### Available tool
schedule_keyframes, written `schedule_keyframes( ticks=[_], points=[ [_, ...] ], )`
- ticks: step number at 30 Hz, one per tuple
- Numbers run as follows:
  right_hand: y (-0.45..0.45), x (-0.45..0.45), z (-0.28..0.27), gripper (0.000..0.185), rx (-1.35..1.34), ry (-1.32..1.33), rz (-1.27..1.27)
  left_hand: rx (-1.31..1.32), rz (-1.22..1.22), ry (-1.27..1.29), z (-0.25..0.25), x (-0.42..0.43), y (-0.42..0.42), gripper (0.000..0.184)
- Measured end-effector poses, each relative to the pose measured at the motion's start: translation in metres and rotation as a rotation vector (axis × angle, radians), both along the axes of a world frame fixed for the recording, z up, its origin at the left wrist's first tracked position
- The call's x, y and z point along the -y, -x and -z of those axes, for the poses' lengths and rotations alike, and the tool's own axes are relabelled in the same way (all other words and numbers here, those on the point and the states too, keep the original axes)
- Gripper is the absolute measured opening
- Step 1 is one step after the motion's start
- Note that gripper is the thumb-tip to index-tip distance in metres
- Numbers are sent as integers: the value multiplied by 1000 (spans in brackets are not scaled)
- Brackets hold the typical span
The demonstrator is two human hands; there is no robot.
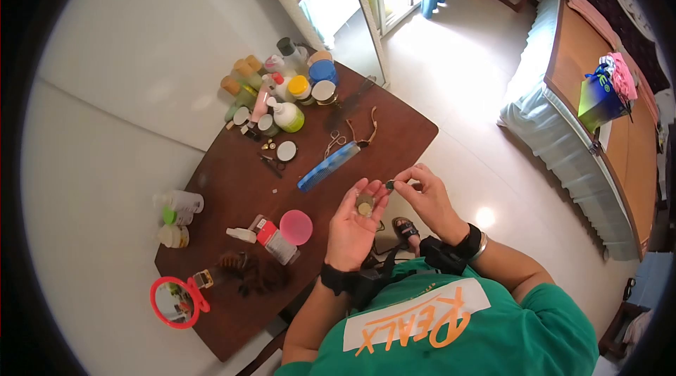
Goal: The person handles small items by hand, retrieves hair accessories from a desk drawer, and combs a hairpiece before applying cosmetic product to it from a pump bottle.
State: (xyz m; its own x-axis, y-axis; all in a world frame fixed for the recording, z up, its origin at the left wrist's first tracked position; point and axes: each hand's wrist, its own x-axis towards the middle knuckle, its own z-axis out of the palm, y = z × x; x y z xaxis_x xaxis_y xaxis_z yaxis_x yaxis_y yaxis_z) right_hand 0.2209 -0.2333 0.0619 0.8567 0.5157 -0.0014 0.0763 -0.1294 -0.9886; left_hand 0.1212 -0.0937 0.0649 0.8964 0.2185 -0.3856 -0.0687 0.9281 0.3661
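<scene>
**Green piece in R, round container in L, just apart**

L hand (354,227) palm up, fingers cupped w/ sm. round container (364,205) resting in them, yellowish inside, open face roughly up twd head cam. R hand (427,196) has thumb + fingertips pinched on sm. dk-green piece (390,184), exact type unclear. Key relation: green piece sits just R of & a bit fwd of container, beside L fingertips; L palm is directly under container, R comes in from the side. Container's round, so no clear long axis. Both hands off the near edge of the surface (398,126); blue comb (329,165) fwd-left, pink round item (296,227) left.
</scene>
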Motion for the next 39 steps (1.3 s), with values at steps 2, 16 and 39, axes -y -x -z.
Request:
schedule_keyframes(
  ticks=[2, 16, 39],
  points=[
    [0, 1, 2, 13, -132, -31, -23, 13, -13, 5, -8, -1, -2, 29],
    [9, 4, -1, 18, -595, -183, -79, 61, 28, -46, -3, 12, -14, 34],
    [5, 10, -5, 17, 418, 109, 64, 57, 182, 21, -3, 23, -31, 39]
  ],
)
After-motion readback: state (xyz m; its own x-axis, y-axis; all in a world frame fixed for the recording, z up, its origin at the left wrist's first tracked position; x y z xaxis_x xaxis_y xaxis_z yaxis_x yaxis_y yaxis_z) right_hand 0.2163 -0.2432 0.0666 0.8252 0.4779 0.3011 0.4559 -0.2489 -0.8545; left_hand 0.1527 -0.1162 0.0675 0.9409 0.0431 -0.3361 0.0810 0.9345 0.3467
